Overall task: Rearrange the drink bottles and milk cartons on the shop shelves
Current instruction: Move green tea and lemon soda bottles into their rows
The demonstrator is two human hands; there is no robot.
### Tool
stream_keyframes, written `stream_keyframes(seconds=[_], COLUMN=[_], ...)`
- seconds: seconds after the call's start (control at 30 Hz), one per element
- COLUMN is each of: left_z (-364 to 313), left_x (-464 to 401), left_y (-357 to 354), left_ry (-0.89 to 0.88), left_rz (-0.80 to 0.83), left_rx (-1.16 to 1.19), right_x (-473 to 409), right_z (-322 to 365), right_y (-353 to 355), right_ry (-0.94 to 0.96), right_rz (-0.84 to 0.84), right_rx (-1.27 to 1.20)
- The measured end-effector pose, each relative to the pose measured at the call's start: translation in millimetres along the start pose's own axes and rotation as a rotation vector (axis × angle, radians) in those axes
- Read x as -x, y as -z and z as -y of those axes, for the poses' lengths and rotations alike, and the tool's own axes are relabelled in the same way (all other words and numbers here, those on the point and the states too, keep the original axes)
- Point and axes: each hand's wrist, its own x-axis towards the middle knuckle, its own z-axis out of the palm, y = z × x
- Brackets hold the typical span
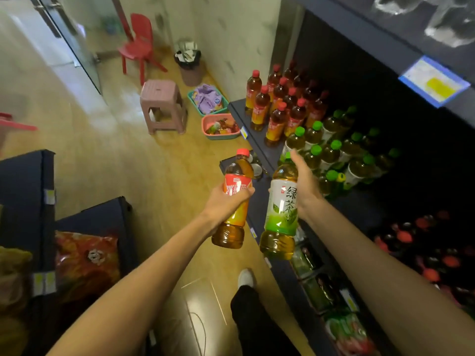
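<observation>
The left hand [227, 201] grips a red-capped tea bottle [235, 199] around its label, fingers curled, bottle tilted. The right hand [304, 186] grasps a green tea bottle [281, 209] at its upper body, just beside the left-hand bottle. Both bottles are held in front of the shelf edge [259, 140]. Beyond the right hand stand green-capped bottles [331, 155]; farther beyond them, red-capped bottles [280, 109].

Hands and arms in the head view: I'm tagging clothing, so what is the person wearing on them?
Nothing shows on them. The left hand and right hand are bare, without gloves, and both forearms are uncovered to the frame's edge: no sleeves, watch, rings or bands are visible.
</observation>
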Motion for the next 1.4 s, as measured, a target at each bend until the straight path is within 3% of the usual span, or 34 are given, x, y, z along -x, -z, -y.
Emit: stream_keyframes(seconds=[0.4, 0.53, 0.67, 0.83, 0.97, 1.17, 1.4], left_z=[-93.7, -107.1, -123.9, -154.1, -168.8, -172.3, -161.6], left_x=[-178.3, -249.4, -334.4, -412.9, -445.2, -460.8, -478.3], left_y=[50.5, 66.2, 77.5, 89.8, 79.0, 49.5, 16.5], left_ry=[0.023, -0.003, -0.054, -0.206, -0.289, -0.413, -0.557], left_rz=[-0.016, 0.007, 0.112, 0.376, 0.549, 0.685, 0.645], left_rx=[0.02, -0.031, -0.156, -0.453, -0.686, -0.845, -0.903], right_x=[-146.5, -191.2, -233.8, -254.6, -255.3, -251.5, -260.6], right_z=[83.3, 91.6, 101.9, 108.3, 104.5, 96.7, 101.7], right_y=[-74.4, -95.3, -115.6, -143.1, -152.4, -145.4, -125.0], right_ry=[-0.045, -0.046, 0.04, 0.064, 0.052, 0.058, 0.086], right_rz=[0.071, -0.07, -0.331, -0.582, -0.676, -0.861, -0.825], right_rx=[0.093, 0.05, -0.1, -0.308, -0.417, -0.446, -0.469])
